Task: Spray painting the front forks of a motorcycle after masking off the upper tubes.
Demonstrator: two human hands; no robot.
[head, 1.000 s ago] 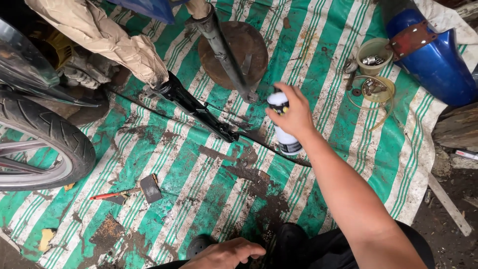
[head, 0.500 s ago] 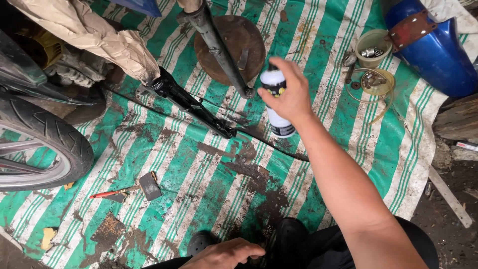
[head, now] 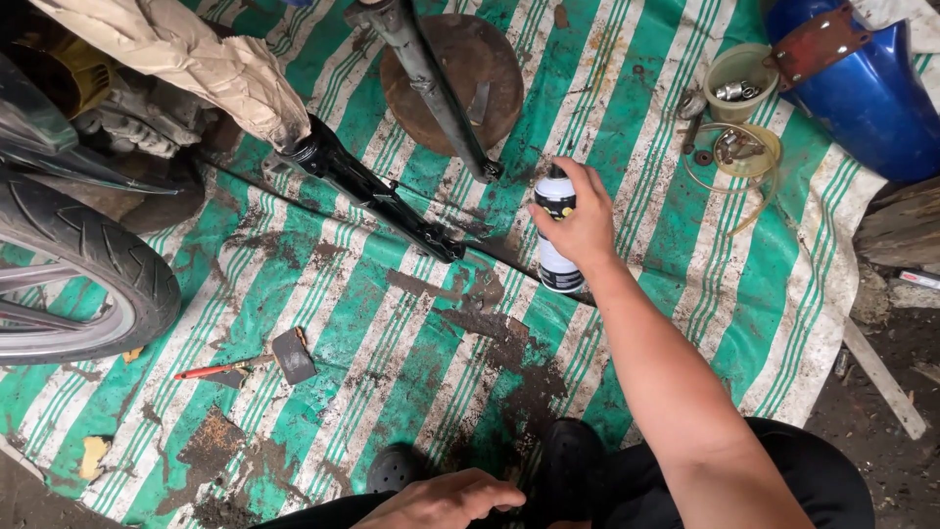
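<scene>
Head view: our right hand grips the spray can at one o'clock, nozzle toward the black tube; left hand rests loosely curled. We hold the can upright and steady.

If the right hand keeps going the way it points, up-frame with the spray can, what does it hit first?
Probably the lower end of the dark metal tube, just beyond the right hand and its spray can. The round rusty disc lies behind it. Depth is unclear from one view.

Bare tarp near, clutter beyond

Open striped tarp lies ahead; black fork tubes, tyre and blue fender block the far side.
</scene>
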